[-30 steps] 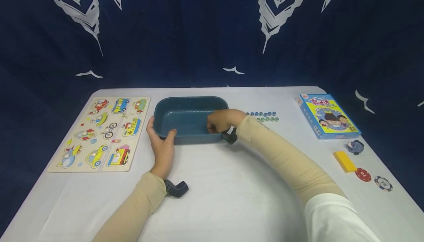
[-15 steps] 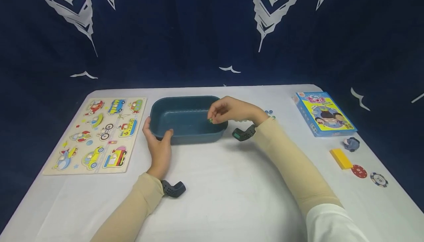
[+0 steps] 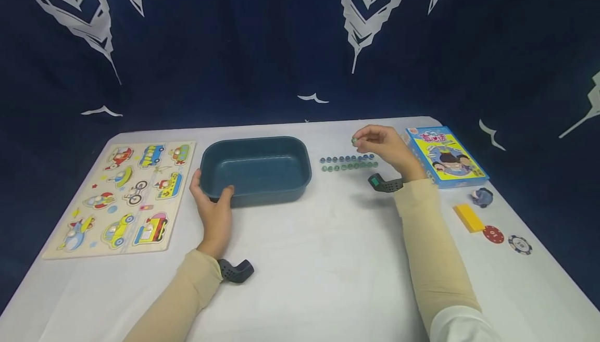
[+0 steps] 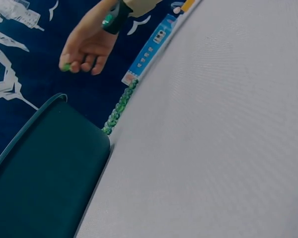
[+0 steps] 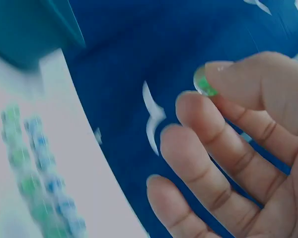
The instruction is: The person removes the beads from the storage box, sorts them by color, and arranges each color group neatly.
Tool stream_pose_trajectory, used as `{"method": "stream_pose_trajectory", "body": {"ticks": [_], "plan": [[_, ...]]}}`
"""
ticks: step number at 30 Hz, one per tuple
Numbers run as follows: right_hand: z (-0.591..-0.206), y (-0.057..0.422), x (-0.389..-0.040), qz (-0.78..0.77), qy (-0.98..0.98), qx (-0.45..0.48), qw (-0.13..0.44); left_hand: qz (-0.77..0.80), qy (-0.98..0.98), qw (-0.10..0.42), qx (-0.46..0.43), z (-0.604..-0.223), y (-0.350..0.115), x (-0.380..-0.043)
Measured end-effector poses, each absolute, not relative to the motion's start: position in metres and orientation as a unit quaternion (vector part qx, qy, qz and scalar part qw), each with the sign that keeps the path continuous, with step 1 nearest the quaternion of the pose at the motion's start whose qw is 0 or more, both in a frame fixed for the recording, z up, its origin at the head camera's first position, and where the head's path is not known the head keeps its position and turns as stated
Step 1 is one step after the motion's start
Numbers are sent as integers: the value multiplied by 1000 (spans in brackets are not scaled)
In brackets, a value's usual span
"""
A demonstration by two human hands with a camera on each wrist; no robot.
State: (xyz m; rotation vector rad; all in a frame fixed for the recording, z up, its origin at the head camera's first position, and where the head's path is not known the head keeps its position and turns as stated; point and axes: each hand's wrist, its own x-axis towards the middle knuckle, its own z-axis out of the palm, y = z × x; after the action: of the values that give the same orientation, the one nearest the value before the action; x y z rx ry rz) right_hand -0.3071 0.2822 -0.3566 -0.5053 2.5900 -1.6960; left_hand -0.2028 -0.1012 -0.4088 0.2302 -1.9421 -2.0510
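My right hand [image 3: 386, 147] pinches a green glass marble [image 5: 203, 82] between thumb and forefinger, raised above the back of the table. The other fingers are loosely bent. Below and left of it lie two rows of marbles, a blue row [image 3: 347, 159] behind a green row [image 3: 349, 166]. My left hand [image 3: 214, 222] grips the near left corner of a dark teal plastic tub [image 3: 267, 196], thumb at the front rim and fingers along the left side. No marbles show inside the tub in the head view. The left wrist view shows the tub's outer wall.
A wooden picture puzzle board [image 3: 136, 196] lies left of the tub. At the right are a blue and yellow game box [image 3: 445, 157], a small blue figure [image 3: 482, 197], a yellow block [image 3: 469, 218], a red chip [image 3: 493, 234] and a black-and-white chip [image 3: 520, 244].
My right hand has come out of the tub with a green marble and moved right, past the marble rows. My left hand stays at the tub's corner. The head view has shifted slightly.
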Motion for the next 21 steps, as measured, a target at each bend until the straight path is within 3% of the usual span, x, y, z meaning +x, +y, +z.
{"method": "stream_pose_trajectory", "body": {"ticks": [5,15,21], "plan": [[-374,313,-306,-558,824,-90,-32,-711,-680,158,82,-411,-102,-203],[-393,339,-300,-514,857,26,25,-712,-677,164,82,-412,-101,-204],[-402,343,-295,-424,903,63,5,-721,-670,159,78,-417,-102,-208]]}}
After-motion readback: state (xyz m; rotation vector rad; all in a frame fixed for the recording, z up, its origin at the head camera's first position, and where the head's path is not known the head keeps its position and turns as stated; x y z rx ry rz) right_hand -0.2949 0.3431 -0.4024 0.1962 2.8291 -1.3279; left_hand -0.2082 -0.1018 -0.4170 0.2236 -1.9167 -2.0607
